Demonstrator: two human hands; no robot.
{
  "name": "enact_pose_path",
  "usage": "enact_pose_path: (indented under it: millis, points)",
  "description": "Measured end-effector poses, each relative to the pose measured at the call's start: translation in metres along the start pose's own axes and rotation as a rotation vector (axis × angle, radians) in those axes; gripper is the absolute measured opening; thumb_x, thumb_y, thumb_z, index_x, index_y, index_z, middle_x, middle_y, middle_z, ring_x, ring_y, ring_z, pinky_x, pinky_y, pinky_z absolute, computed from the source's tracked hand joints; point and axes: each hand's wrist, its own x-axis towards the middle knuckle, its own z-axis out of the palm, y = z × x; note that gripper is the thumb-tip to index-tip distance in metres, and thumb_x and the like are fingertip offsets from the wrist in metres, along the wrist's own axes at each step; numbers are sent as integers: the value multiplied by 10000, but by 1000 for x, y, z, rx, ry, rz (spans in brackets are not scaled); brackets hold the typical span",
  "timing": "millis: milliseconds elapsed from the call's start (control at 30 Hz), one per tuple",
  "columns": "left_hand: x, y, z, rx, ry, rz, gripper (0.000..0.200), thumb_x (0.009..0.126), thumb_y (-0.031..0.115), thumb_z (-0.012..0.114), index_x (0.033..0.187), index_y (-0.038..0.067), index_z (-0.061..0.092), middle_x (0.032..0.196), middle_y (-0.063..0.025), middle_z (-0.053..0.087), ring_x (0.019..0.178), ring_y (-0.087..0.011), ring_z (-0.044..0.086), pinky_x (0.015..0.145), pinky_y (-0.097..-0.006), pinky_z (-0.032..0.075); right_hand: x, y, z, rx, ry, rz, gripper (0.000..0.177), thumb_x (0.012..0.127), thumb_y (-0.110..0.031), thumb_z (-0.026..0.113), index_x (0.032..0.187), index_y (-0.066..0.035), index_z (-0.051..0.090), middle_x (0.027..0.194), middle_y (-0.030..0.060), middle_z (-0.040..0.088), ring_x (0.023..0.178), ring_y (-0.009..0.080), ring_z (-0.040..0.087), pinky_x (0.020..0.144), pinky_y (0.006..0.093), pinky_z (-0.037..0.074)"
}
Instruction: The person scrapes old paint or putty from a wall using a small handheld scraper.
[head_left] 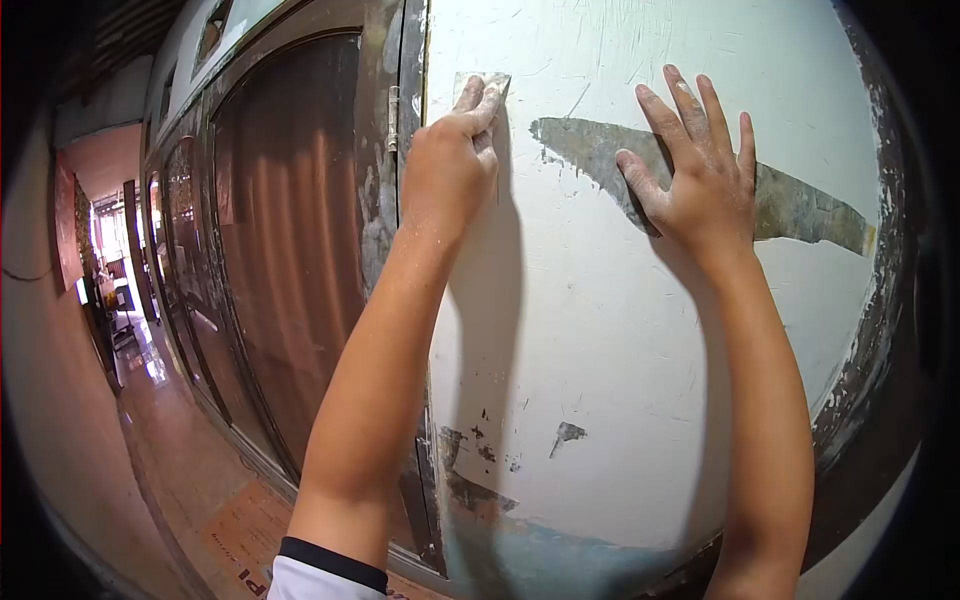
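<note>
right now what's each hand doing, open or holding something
Left hand: closed on a scraper, pressing it to the white wall.
Right hand: open, fingers spread flat on the wall, holding nothing.

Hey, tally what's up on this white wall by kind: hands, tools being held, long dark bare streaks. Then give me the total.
Hands: 2, the left hand and the right hand, which lies flat
Held tools: 1, a flat grey piece gripped under the left hand's fingers
Long streaks: 1, the dark bare streak
Total: 4
</note>
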Motion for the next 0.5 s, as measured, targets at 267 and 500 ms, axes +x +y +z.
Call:
enact_pose_path:
  millis: [267,500]
  points:
    - [7,1,2,16,-17,-51,465,874,35,592,1293,144,760,1325,-139,704,1099,-389,714,953,-467,582,0,3,3,10,75,-32,637,967,-592,631,1552,-360,535,1697,-42,423,1612,215,284,1321,580,146]
    - [-9,7,1,-22,4,-39,508,889,48,574,1348,197,730,1433,-65,649,1135,-390,698,978,-467,575,-1,3,6,36,100,-35,631,957,-582,652,1536,-350,557,1685,-36,444,1602,224,305,1311,588,167]
